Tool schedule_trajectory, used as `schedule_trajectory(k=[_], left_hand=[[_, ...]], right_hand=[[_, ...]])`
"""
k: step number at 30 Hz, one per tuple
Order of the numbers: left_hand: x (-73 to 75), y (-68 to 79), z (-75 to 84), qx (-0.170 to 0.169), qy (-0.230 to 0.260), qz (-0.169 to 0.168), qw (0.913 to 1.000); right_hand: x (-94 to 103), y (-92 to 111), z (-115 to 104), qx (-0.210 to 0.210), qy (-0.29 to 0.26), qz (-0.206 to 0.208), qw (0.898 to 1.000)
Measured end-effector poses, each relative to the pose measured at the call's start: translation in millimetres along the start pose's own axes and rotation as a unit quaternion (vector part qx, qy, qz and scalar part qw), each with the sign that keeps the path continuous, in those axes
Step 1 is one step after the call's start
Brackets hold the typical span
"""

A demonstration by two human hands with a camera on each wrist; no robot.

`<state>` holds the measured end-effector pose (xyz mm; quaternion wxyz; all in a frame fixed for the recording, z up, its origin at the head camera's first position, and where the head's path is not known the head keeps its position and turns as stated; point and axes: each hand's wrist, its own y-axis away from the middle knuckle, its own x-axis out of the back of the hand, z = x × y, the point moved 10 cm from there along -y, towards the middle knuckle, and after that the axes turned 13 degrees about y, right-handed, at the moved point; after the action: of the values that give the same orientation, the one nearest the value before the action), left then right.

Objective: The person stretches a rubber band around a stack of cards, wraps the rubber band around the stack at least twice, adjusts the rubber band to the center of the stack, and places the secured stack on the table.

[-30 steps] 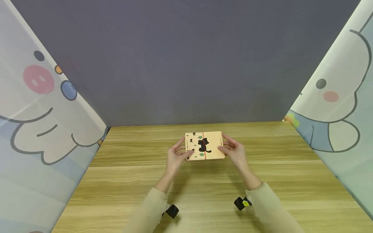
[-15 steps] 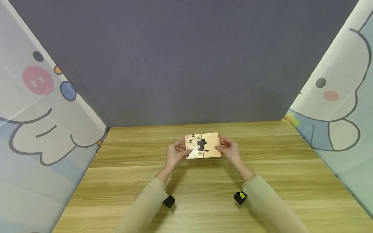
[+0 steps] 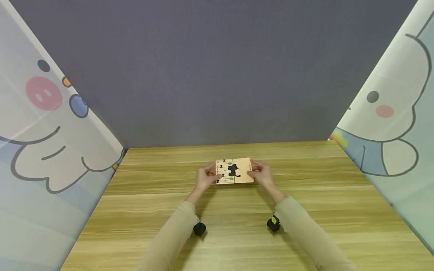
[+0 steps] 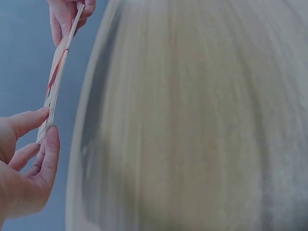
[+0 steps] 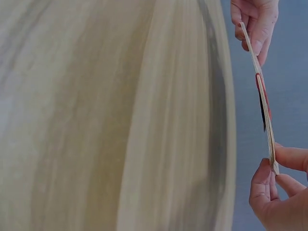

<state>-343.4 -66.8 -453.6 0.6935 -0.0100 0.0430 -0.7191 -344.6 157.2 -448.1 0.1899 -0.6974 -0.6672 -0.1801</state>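
A small cream notebook [image 3: 243,171] is held up over the table between both hands in the head view. Its cover has a black cat, a striped left half and a red band around the middle. My left hand [image 3: 204,178] pinches the left end, thumb on the cover and fingers behind. At the right end, my right hand [image 3: 263,175] pinches it the same way. Edge-on in the left wrist view, the notebook [image 4: 57,77] shows thin layered pages. The right wrist view also shows the red band [image 5: 260,89] wrapping its edge.
Below the hands spreads a wood-grain table [image 3: 152,210]. A grey panel [image 3: 217,75] rises behind it, and cartoon-printed curtains [image 3: 44,150] flank both sides. Black wrist cameras [image 3: 199,229] hang under the sleeves.
The notebook looks smaller and has shifted slightly down, its right end moving left. My right hand has moved left with it, while the left hand stays nearly in place. Both grips hold.
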Motion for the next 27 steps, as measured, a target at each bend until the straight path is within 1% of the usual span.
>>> schedule_trajectory(k=[5,9,12,15,16,18,19,20,22,23,25,26,27], left_hand=[[5.3,-5.5,-16.6,0.020,-0.006,0.022,0.9995],[7.7,-8.7,-29.3,0.041,-0.007,0.033,0.9986],[8.5,-10.4,-35.4,0.048,-0.004,0.036,0.9982],[8.9,-11.6,-37.7,0.050,-0.009,0.037,0.9980],[8.9,-12.0,-37.9,0.050,-0.011,0.037,0.9980],[9.0,-12.6,-37.8,0.051,-0.015,0.038,0.9978],[9.1,-12.8,-37.3,0.051,-0.017,0.039,0.9978],[9.3,-13.1,-37.4,0.051,-0.019,0.040,0.9977],[9.6,-13.1,-37.0,0.050,-0.019,0.042,0.9977],[9.8,-13.0,-37.0,0.050,-0.019,0.043,0.9976],[10.3,-12.8,-36.8,0.046,-0.020,0.045,0.9978],[10.3,-12.4,-36.7,0.044,-0.020,0.045,0.9978],[10.3,-11.7,-36.3,0.043,-0.018,0.045,0.9979]], right_hand=[[-8.9,-5.5,8.7,-0.018,0.030,-0.010,0.999],[-14.8,-8.4,16.0,-0.040,0.051,-0.018,0.998],[-18.3,-10.9,22.6,-0.063,0.061,-0.025,0.996],[-24.3,-20.8,37.0,-0.076,0.065,-0.033,0.994],[-27.8,-29.7,47.7,-0.057,0.052,-0.030,0.997],[-32.7,-40.4,60.5,-0.050,0.048,-0.036,0.997],[-35.4,-47.9,67.7,-0.026,0.034,-0.034,0.999],[-36.5,-50.0,70.1,-0.030,0.035,-0.036,0.998],[-36.1,-49.8,68.6,-0.026,0.042,-0.036,0.998],[-33.3,-43.5,60.9,-0.047,0.059,-0.036,0.996],[-29.1,-35.8,51.0,-0.052,0.071,-0.029,0.996],[-25.8,-27.5,42.8,-0.074,0.088,-0.032,0.993],[-23.8,-23.5,37.5,-0.069,0.087,-0.033,0.993]])
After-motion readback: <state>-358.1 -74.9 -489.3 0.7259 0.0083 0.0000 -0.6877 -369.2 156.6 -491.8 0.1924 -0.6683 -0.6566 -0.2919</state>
